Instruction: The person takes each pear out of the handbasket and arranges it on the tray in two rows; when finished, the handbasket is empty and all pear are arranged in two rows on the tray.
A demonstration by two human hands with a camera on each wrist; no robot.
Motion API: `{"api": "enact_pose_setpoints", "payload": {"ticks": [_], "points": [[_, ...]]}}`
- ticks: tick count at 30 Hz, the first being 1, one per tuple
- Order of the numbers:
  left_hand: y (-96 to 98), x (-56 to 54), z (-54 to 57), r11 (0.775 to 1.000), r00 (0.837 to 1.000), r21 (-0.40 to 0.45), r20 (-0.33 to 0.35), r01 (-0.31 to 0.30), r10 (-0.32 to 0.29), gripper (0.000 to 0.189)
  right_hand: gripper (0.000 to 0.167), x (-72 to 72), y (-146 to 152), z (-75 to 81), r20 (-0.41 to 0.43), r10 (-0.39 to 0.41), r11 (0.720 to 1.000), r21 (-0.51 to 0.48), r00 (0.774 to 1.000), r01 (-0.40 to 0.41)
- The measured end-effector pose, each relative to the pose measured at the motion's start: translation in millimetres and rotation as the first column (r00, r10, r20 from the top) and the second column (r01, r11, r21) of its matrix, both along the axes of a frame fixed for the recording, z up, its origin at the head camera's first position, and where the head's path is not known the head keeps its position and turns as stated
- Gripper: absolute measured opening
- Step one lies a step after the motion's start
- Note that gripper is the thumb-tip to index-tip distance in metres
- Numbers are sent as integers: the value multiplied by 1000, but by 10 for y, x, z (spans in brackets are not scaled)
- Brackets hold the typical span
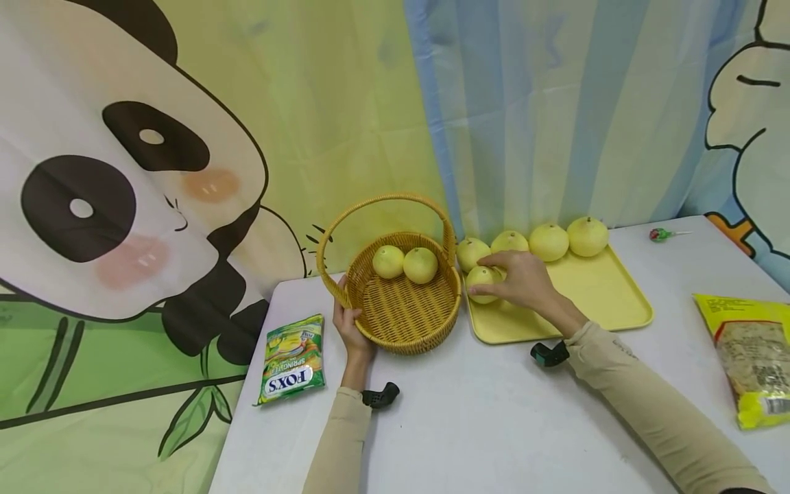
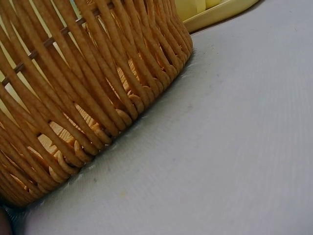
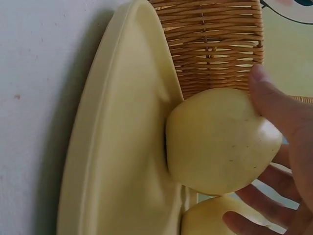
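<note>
A round wicker basket point(image 1: 410, 350) with a tall hoop handle stands on the table, two round pale yellow fruits point(image 1: 420, 265) inside it. My left hand point(image 1: 349, 329) holds the basket's left side at the rim, the thumb in front and the fingers partly hidden behind the handle base. In the left wrist view, only the woven wall point(image 2: 98, 73) and the table show clearly. My right hand point(image 1: 521, 278) grips another round pale yellow fruit point(image 3: 220, 142) at the left end of a yellow tray point(image 1: 592, 295), thumb on one side and fingers round the other.
Several more fruits point(image 1: 548, 242) line the tray's back edge. Left of the basket lies a green FOX'S packet point(image 1: 293, 360). At the right are a lollipop point(image 1: 660, 234) and a yellow bag point(image 1: 753, 357). Printed curtains point(image 1: 524, 103) hang behind the table.
</note>
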State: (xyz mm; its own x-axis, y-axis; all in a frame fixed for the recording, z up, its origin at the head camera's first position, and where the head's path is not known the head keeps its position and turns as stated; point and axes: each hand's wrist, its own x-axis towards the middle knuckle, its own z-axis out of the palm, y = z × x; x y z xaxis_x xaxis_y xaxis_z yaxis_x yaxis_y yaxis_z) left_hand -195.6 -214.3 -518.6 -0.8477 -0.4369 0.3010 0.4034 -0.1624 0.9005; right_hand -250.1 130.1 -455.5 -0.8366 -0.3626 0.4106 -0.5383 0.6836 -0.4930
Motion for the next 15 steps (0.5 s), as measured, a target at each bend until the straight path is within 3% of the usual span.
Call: {"api": "enact_pose_setpoints", "payload": {"ticks": [7,11,15], "points": [[8,27,20,999,1000,30,11,13,-13,78,65,109,-53,171,-34,-15,999,29,999,16],[4,15,19,1000,1000,18,-2,8,-8,79,48,160,-134,308,-120,11,997,-70,993,-20],[-3,-1,10,1000,1000,2,-2,1,-1,80,29,217,-245,459,-136,127,963,-219,982,-155]]}}
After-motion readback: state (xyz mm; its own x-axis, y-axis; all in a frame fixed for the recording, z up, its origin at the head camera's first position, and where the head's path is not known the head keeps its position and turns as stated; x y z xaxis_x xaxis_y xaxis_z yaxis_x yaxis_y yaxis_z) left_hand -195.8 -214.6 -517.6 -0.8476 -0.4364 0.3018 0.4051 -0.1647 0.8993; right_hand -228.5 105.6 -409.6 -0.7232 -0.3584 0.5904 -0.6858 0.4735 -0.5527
